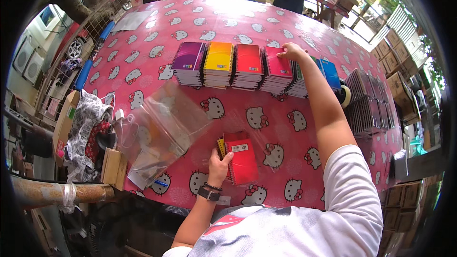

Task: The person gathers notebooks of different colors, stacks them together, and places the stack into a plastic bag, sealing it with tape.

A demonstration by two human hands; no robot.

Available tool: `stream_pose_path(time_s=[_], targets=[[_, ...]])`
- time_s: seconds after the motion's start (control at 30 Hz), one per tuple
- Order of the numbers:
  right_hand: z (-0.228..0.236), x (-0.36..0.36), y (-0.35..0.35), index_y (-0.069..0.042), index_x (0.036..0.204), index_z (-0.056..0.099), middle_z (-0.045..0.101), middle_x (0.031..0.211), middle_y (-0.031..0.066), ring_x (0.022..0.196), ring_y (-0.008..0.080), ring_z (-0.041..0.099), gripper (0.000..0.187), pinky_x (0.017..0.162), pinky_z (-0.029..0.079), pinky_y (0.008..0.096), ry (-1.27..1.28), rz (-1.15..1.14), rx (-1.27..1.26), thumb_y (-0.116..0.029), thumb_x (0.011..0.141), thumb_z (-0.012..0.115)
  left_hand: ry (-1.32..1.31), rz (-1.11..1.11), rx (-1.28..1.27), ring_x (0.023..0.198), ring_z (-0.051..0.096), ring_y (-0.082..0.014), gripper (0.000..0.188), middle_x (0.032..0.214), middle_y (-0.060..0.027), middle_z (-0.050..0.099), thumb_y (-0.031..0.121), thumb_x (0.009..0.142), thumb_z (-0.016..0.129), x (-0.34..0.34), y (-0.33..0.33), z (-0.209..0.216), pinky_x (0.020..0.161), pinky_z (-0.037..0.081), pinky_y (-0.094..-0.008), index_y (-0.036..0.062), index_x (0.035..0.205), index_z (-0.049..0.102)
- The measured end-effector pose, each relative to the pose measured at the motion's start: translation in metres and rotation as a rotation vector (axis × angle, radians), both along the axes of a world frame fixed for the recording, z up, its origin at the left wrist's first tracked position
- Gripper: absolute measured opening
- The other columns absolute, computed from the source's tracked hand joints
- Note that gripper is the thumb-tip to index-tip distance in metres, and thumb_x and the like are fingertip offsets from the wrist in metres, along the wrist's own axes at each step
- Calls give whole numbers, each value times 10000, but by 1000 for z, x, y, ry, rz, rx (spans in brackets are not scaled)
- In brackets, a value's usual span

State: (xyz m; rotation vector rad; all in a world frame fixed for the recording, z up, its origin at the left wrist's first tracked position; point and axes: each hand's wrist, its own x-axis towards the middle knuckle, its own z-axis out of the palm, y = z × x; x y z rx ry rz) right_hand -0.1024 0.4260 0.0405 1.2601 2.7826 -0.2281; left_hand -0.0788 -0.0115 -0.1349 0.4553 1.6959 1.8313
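On the pink surface [291, 167] is set a row of notebook stacks [247, 62], the pink stack [277, 72] touched on top by the right hand [293, 52]; whether those fingers pinch cannot be told. Nearer the body, the small notebook bundle [243, 165], pinched by the left hand [219, 168], is best kept squared.

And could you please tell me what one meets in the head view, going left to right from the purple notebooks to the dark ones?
Purple notebooks, yellow notebooks, red notebooks, pink notebooks, green notebooks (partly hidden), blue notebooks, tape roll, dark notebooks.
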Motion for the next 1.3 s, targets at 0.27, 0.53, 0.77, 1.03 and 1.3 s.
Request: stream_pose_path(time_s=[0.27, 0.53, 0.77, 1.03, 1.3], targets=[[1, -2, -32, -131, 1118, 602, 602, 1133, 130, 947, 301, 604, 522, 894, 436, 450, 191, -47, 235, -289, 657, 791, 23, 25, -32, 852, 607, -284, 378, 925, -192, 623, 297, 853, 550, -2, -7, 10, 760, 459, -367, -38, 1024, 509], [42, 65, -155, -77, 1032, 581, 563, 875, 119, 756, 192, 596, 405, 584, 511, 312, 737, 324, -115, 25, 647, 653, 26, -20, -4, 926, 602, -235, 412, 1015, -133, 621, 159, 770, 651, -5, -8, 2, 823, 469, -348, -7, 1117, 503], [-81, 59, -311, 29, 1118, 470, 538, 1045, 253, 968, 405, 565, 541, 814, 486, 422, 434, 323, -392, -398, 820, 620, -55, -30, 142, 939, 562, -169, 466, 1039, -73, 599, 298, 828, 665, -1, 4, 26, 839, 433, -304, -9, 1143, 513], [-23, 89, -145, -43, 1015, 625, 622, 991, 141, 922, 328, 578, 401, 787, 476, 376, 762, 56, 324, -310, 732, 722, -42, -99, 41, 786, 612, -129, 339, 910, -65, 650, 148, 742, 734, 1, -1, 26, 720, 498, -280, -1, 1012, 594], [-34, 109, -47, -242, 1094, 609, 551, 1045, 139, 999, 315, 558, 285, 821, 485, 405, 2, 304, 405, -312, 818, 626, -50, -91, -34, 833, 613, -148, 379, 936, -83, 651, 164, 725, 749, -2, -3, 22, 757, 493, -289, -8, 1016, 580]])
